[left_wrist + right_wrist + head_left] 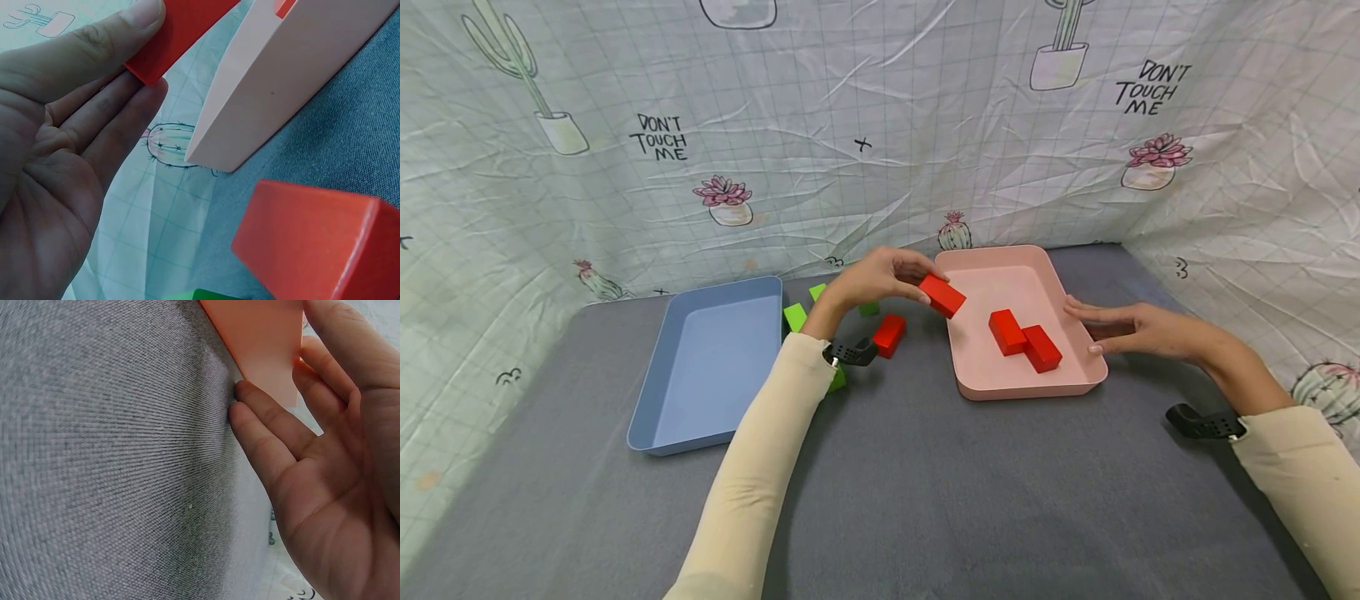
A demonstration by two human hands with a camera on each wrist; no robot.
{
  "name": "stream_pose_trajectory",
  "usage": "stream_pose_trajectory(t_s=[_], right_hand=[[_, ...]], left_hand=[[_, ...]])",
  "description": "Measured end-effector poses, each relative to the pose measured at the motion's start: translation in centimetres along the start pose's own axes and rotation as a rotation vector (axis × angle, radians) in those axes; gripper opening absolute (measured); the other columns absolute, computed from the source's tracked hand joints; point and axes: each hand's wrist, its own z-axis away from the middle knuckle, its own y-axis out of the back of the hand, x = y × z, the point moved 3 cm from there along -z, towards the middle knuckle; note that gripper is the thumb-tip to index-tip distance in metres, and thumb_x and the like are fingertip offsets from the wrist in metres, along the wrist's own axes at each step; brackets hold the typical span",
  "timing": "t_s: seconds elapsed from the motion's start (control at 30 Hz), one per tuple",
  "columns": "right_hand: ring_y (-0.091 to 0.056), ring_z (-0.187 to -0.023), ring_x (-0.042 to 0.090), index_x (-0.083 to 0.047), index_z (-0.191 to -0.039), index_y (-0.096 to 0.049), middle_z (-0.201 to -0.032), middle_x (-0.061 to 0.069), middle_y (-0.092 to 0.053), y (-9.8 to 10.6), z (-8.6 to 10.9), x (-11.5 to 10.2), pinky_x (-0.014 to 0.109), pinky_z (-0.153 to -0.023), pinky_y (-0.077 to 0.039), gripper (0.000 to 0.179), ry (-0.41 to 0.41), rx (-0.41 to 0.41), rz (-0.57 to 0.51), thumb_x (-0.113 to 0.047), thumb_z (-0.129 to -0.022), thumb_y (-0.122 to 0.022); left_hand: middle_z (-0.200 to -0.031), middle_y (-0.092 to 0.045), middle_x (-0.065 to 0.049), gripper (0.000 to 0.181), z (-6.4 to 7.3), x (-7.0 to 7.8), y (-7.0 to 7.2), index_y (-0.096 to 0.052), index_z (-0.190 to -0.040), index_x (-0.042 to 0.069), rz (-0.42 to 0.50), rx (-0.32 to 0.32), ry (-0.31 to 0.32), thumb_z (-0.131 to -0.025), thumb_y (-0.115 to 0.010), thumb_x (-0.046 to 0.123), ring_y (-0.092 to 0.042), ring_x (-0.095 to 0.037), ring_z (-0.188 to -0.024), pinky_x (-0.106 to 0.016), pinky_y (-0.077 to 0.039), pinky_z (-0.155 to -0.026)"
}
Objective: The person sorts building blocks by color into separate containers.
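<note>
My left hand (880, 277) pinches a red block (942, 296) between thumb and fingers, above the left rim of a pink tray (992, 385). Two more red blocks lie inside that tray, one (1006, 332) beside the other (1042, 348). At the tray's right side is my right hand (1138, 330), its fingers extended and relaxed along the outer wall. The right wrist view shows its fingertips (242, 412) low by the tray wall (265, 344). Another red block (889, 335) rests on the table below my left wrist, also large in the left wrist view.
A blue tray (703, 367) with nothing in it stands at the left. Several green blocks (794, 317) lie between the trays, partly hidden behind my left forearm. A grey cloth (970, 492) covers the table, and a printed curtain (850, 100) hangs behind.
</note>
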Motion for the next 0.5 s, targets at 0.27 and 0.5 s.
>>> stream_pose_trajectory(t_s=[0.27,0.5], right_hand=[[-0.034,-0.125,-0.023,-0.019,-0.159,-0.036,-0.168,0.011,-0.020,-0.04,0.04,-0.03,0.003,-0.096,-0.034,0.076,0.013,-0.001,-0.005,-0.026,-0.094,-0.074],[-0.031,-0.126,-0.025,-0.022,-0.159,-0.037,-0.168,0.006,-0.021,-0.10,0.04,-0.02,0.002,-0.095,-0.032,0.077,-0.014,0.010,0.008,-0.031,-0.093,-0.075]], left_hand=[[-0.118,-0.074,-0.007,0.036,-0.17,0.08,-0.28,-0.073,-0.122,0.005,0.003,-0.009,-0.016,-0.087,-0.081,0.003,-0.070,-0.019,-0.108,-0.034,-0.057,-0.095],[-0.119,-0.073,-0.009,0.036,-0.29,0.33,-0.62,-0.072,-0.122,0.002,0.034,-0.025,-0.026,-0.086,-0.080,0.000,-0.070,-0.021,-0.108,-0.035,-0.057,-0.095]])
